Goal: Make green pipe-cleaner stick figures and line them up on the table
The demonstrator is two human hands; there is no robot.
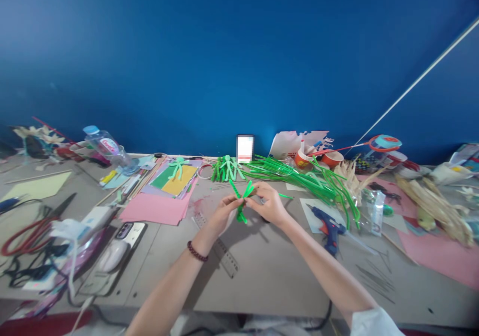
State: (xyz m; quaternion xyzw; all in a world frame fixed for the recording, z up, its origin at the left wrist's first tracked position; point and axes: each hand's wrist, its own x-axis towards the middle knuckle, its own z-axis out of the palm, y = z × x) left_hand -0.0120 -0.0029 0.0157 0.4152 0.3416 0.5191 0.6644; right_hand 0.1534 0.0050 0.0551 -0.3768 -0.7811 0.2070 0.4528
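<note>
Between my two hands is a bright green pipe cleaner figure (240, 212), with strands sticking up and a curled end hanging below. My left hand (225, 213) pinches it from the left, thumb and fingertips together. From the right, my right hand (268, 203) pinches the same piece, its fingertips almost touching the left ones. Both hands are raised over the table, above a clear ruler (220, 248). Behind them lie small finished-looking green figures (227, 167) and a bundle of green pipe cleaners (292, 173).
A blue glue gun (329, 226) lies to the right, near loose wires (376, 276). Pink paper (157, 208) and a phone (112, 258) are on the left, with red-handled scissors (33, 226) beyond. A bottle (108, 146) and a lit screen (245, 149) stand by the blue wall.
</note>
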